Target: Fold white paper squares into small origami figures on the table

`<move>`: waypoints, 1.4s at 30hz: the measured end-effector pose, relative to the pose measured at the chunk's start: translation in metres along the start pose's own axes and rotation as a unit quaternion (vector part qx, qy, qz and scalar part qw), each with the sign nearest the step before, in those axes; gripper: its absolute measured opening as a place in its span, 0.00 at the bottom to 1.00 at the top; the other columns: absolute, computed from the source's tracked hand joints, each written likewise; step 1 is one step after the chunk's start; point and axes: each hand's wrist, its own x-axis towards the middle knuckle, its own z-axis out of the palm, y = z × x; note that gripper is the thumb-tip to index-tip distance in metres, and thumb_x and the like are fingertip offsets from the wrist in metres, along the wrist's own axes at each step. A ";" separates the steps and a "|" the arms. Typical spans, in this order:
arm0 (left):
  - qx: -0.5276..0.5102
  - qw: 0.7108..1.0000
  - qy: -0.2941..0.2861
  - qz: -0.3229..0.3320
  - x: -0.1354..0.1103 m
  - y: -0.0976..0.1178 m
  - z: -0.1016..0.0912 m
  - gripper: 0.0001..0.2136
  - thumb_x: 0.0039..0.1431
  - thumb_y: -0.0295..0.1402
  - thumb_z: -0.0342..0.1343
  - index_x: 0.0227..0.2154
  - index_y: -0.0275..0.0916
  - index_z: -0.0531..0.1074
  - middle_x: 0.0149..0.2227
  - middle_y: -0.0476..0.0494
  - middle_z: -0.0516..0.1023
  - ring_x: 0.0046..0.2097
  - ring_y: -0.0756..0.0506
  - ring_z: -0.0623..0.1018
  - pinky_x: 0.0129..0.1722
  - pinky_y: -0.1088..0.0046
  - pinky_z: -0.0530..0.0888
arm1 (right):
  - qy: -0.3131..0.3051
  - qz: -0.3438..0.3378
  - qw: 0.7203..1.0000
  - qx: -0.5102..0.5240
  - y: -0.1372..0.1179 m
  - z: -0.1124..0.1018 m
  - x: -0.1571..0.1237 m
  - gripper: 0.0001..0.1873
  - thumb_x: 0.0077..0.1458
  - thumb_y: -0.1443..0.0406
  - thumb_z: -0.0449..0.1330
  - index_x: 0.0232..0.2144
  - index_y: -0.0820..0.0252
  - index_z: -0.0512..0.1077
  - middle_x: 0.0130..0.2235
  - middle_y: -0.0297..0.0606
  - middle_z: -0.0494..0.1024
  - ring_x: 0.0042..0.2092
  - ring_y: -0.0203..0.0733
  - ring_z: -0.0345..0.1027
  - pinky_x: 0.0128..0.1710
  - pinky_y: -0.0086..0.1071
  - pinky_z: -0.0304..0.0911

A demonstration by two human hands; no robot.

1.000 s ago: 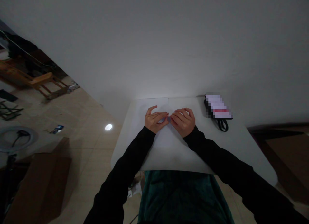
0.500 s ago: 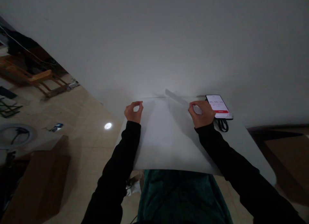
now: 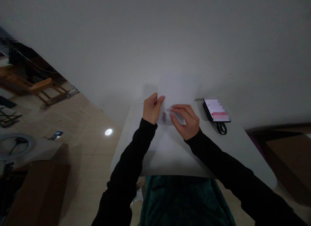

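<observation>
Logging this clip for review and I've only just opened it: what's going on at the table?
A person at a white table handles a white sheet of paper. The left hand pinches the sheet's left edge, holding its far part raised off the table. The right hand lays its fingers on the sheet beside it; whether it grips is unclear. A phone with a black strap lies to the right, untouched.
</observation>
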 end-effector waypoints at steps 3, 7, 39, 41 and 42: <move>0.136 0.985 -0.107 0.029 0.015 0.011 -0.030 0.09 0.59 0.37 0.54 0.34 0.36 0.73 0.29 0.48 0.77 0.30 0.50 0.73 0.30 0.76 0.66 | 0.057 0.022 0.997 -0.044 -0.002 -0.022 0.017 0.07 0.54 0.68 0.58 0.37 0.55 0.74 0.42 0.41 0.76 0.45 0.45 0.69 0.47 0.44 0.65; 0.365 0.877 -0.301 0.079 0.019 0.020 -0.037 0.11 0.61 0.33 0.52 0.27 0.35 0.75 0.25 0.46 0.76 0.29 0.48 0.74 0.31 0.74 0.63 | -0.041 0.042 0.995 -0.080 0.012 -0.027 0.026 0.09 0.53 0.65 0.60 0.38 0.54 0.74 0.47 0.39 0.76 0.49 0.47 0.67 0.50 0.47 0.60; 0.060 0.976 -0.196 -0.068 -0.018 -0.089 -0.016 0.14 0.54 0.43 0.55 0.27 0.36 0.77 0.25 0.48 0.77 0.28 0.49 0.74 0.29 0.75 0.68 | -0.049 0.226 0.973 0.000 0.091 -0.006 -0.015 0.12 0.46 0.65 0.58 0.35 0.61 0.74 0.35 0.41 0.76 0.35 0.40 0.71 0.32 0.35 0.68; 0.016 0.968 -0.226 -0.111 -0.021 -0.090 -0.009 0.14 0.51 0.43 0.57 0.26 0.35 0.76 0.25 0.47 0.78 0.27 0.49 0.74 0.28 0.75 0.69 | -0.087 0.190 0.978 0.003 0.094 -0.007 -0.016 0.13 0.46 0.65 0.59 0.37 0.60 0.75 0.38 0.41 0.76 0.39 0.42 0.70 0.35 0.36 0.68; 0.004 0.961 -0.245 -0.128 -0.023 -0.090 -0.006 0.14 0.50 0.43 0.58 0.26 0.35 0.77 0.25 0.46 0.78 0.26 0.50 0.74 0.28 0.75 0.68 | -0.111 0.175 0.978 0.006 0.097 -0.008 -0.017 0.13 0.46 0.65 0.59 0.37 0.59 0.75 0.39 0.41 0.76 0.40 0.42 0.70 0.36 0.37 0.68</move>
